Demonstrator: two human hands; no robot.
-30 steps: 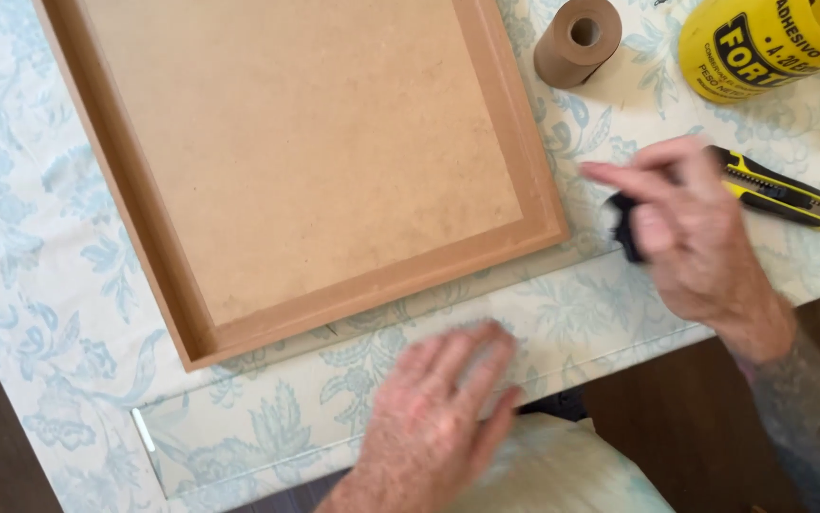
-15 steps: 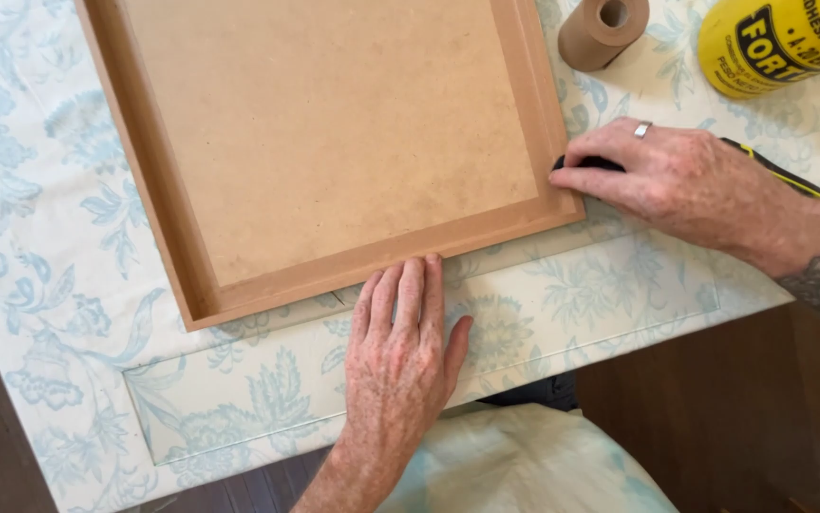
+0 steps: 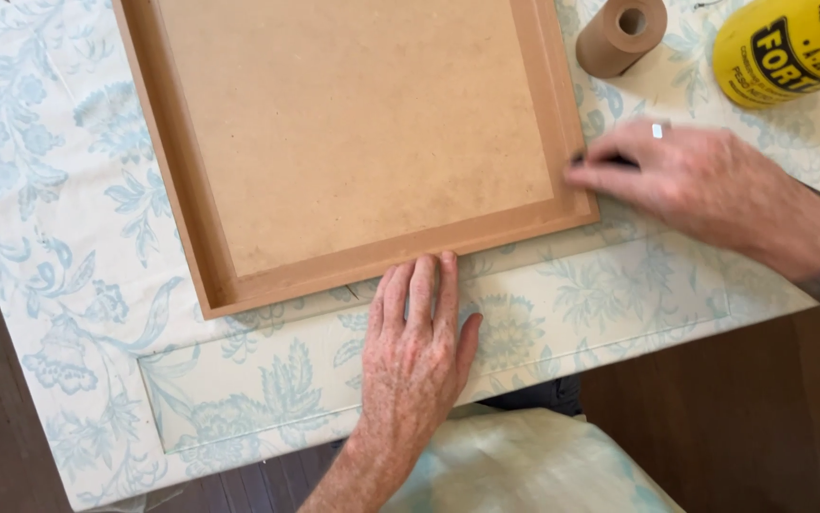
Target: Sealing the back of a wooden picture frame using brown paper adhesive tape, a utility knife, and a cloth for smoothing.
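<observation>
Large shallow rectangular brown fibreboard tray with raised rim (image 3: 362, 142) lies flat on the surface covered by a white cloth with pale blue floral print (image 3: 58, 218), tilted slightly, its near right corner toward the right hand. Left hand (image 3: 419, 356) rests palm down on the cloth, fingers extended and together, fingertips touching the near rim of the tray; it grips nothing. Right hand (image 3: 704, 185) lies at the tray's right rim near that corner, fingers curled and pinched on a small dark object (image 3: 609, 161), mostly hidden; what it is cannot be told. A ring shows on one finger. Brown paper tape roll (image 3: 622, 36) stands just beyond the tray's right edge; a yellow cylindrical container with black lettering (image 3: 790, 47) lies to its right, apart from both hands.
</observation>
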